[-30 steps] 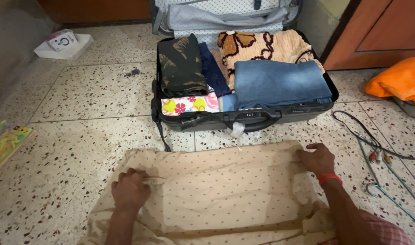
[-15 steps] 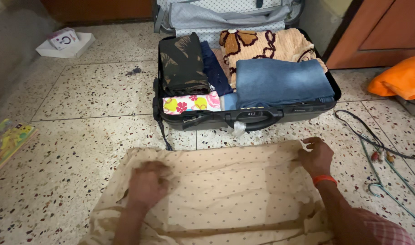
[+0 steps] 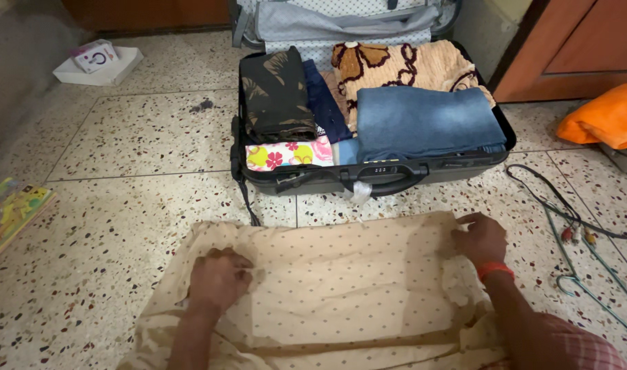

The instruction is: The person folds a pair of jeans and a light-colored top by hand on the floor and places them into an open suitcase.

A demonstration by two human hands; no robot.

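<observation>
Here my left hand is bunched, gripping the beige dotted cloth spread on the floor at lower centre; my right hand pinches its upper right corner, below the open suitcase.

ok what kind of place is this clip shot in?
Most likely a room in a home. The person works on a speckled terrazzo floor, both hands on a dotted beige cloth, with an open suitcase of folded clothes ahead and a wooden door at the right.
</observation>
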